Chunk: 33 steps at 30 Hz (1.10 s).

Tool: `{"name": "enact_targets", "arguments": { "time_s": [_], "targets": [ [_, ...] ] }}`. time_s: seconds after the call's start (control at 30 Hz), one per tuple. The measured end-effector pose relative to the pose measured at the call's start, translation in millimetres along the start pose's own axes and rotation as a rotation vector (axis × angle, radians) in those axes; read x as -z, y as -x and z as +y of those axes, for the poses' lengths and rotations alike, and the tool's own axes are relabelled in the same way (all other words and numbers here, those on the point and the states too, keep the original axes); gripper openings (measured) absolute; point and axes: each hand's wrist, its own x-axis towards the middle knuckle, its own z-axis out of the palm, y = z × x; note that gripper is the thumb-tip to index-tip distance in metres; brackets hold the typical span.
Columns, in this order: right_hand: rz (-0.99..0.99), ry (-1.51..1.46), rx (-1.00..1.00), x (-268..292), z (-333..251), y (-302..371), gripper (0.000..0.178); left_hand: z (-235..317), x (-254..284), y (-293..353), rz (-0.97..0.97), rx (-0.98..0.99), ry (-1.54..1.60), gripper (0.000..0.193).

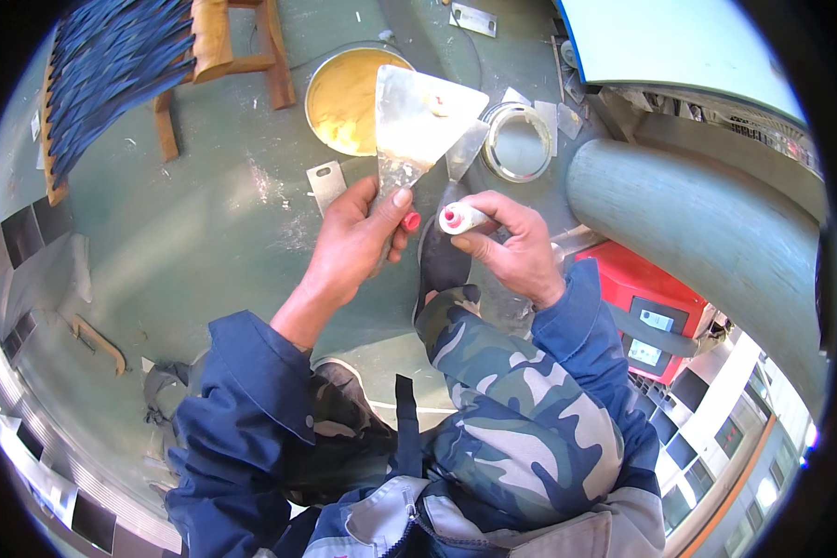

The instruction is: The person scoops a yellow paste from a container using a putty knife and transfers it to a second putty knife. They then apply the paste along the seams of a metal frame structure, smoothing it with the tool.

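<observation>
A wide putty knife (417, 116) is gripped in my left hand (342, 244), its pale blade raised and pointing away from me. Small red specks and some smeared filler show on that blade. The same fingers also hold a small red cap (411, 222). My right hand (519, 244) pinches a white tube (463, 218), whose red nozzle faces up toward me and stands apart from the blade. Just beyond the tube is a second, narrower putty knife (466, 152); what it rests on is hard to tell. Behind the blade stands a round tin (330, 130) of yellow filler, partly covered by it.
An open metal ring-shaped tin (516, 175) sits at the far right of the tin of filler. Thick grey-green pipe (688, 232) and a red box (637, 284) lie to the right. Wooden furniture with blue strips (126, 79) stands far left. Flat metal plates (325, 181) lie about.
</observation>
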Motion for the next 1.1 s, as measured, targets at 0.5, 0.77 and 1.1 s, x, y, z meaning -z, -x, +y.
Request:
{"name": "enact_targets", "arguments": {
  "time_s": [0.5,0.77,1.1],
  "targets": [
    [-0.074,-0.031,-0.03,-16,-8,-4,0.04,1,2,5,0.009,-0.02,0.039,0.034],
    [-0.04,-0.014,-0.046,-21,5,-6,0.044,-2,2,5,0.023,-0.012,0.03,0.035],
    [0.013,0.356,0.036,-19,-1,-6,0.042,-4,-1,7,0.041,-0.073,-0.067,0.034]
  ]
}}
